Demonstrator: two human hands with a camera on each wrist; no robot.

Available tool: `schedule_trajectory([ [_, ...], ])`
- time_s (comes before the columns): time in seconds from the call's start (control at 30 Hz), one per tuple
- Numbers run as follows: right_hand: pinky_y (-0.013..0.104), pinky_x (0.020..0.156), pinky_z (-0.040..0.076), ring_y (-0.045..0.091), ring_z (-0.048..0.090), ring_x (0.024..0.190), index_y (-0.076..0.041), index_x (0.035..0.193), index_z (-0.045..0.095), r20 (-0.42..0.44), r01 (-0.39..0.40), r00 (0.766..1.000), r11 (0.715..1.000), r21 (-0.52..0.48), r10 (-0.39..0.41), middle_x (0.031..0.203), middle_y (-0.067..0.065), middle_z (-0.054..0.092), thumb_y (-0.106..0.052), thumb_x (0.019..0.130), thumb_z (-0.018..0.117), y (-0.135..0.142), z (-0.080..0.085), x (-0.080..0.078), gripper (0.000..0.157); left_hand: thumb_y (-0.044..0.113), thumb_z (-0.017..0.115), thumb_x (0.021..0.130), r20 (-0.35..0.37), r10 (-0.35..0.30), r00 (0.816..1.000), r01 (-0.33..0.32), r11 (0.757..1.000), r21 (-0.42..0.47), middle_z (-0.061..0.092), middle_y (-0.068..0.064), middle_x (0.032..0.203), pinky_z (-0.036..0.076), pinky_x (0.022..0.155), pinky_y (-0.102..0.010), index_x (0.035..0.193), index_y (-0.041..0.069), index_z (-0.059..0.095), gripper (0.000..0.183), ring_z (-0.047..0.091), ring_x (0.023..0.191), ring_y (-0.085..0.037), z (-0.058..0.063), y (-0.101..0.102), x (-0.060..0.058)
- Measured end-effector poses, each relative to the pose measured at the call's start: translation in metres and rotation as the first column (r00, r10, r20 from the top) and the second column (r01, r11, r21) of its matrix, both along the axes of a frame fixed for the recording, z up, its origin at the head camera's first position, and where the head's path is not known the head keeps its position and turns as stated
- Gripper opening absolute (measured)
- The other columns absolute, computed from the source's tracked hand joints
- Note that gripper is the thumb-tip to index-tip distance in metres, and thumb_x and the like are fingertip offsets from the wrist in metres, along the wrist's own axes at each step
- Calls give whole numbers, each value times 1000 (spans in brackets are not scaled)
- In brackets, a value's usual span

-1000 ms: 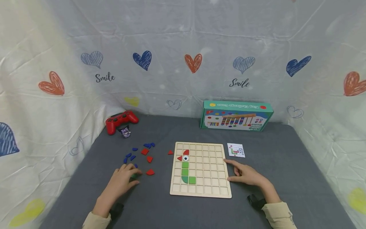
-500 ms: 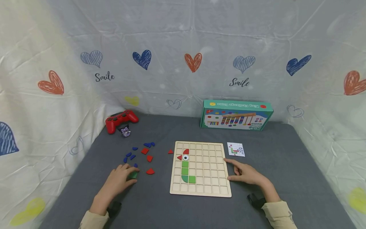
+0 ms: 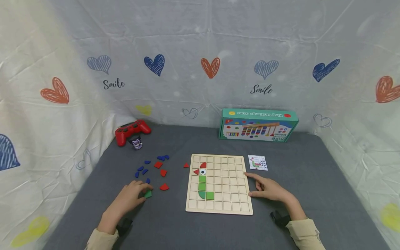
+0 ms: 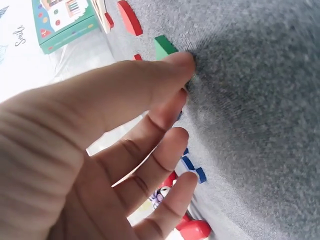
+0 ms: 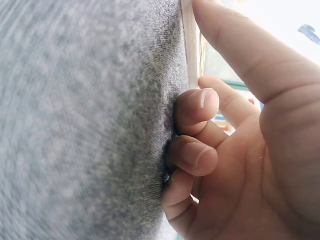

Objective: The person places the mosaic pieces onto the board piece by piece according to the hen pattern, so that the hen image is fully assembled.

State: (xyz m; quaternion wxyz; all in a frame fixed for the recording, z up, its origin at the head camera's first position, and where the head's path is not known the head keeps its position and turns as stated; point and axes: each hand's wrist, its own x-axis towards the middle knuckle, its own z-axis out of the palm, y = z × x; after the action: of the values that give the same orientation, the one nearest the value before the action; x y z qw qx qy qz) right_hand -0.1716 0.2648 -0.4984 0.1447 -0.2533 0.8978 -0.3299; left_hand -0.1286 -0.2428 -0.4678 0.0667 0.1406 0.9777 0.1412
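My left hand pinches a small green block at the table surface, left of the board. In the left wrist view the green block sticks out past the thumb; the rest is hidden. My right hand rests at the right edge of the wooden grid board, index finger and thumb touching that edge. In the right wrist view the other fingers curl against the cloth. On the board, red pieces, an eye tile and green pieces form a bird-like head and neck.
Several blue pieces and red pieces lie between the left hand and the board. A picture card lies right of the board. Behind are a game box, a red controller and a small figure.
My left hand has drawn slightly back and left, and its fingertips have closed on the green block, which now shows more. The right hand and board stay put.
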Motion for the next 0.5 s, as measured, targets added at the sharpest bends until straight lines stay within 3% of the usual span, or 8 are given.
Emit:
schedule_trajectory([
  [0.3, 19, 48, 29, 1, 32, 49, -15, 142, 38, 11, 10, 1000, 1000, 5, -10, 63, -8, 42, -40, 81, 68, -1, 1, 1, 72, 9, 79, 69, 28, -4, 1000, 4, 1000, 26, 56, 7, 82, 42, 70, -41, 101, 14, 69, 34, 51, 84, -16, 2, 2, -1],
  [0.5, 18, 48, 29, 1, 32, 49, -15, 142, 38, 14, 9, 1000, 1000, 0, -9, 63, -8, 42, -40, 81, 68, -1, 2, 1, 72, 20, 81, 68, 0, -25, 1000, 25, 1000, 0, 53, 9, 81, 41, 68, -40, 96, 17, 68, 31, 50, 82, -14, -3, 3, -3],
])
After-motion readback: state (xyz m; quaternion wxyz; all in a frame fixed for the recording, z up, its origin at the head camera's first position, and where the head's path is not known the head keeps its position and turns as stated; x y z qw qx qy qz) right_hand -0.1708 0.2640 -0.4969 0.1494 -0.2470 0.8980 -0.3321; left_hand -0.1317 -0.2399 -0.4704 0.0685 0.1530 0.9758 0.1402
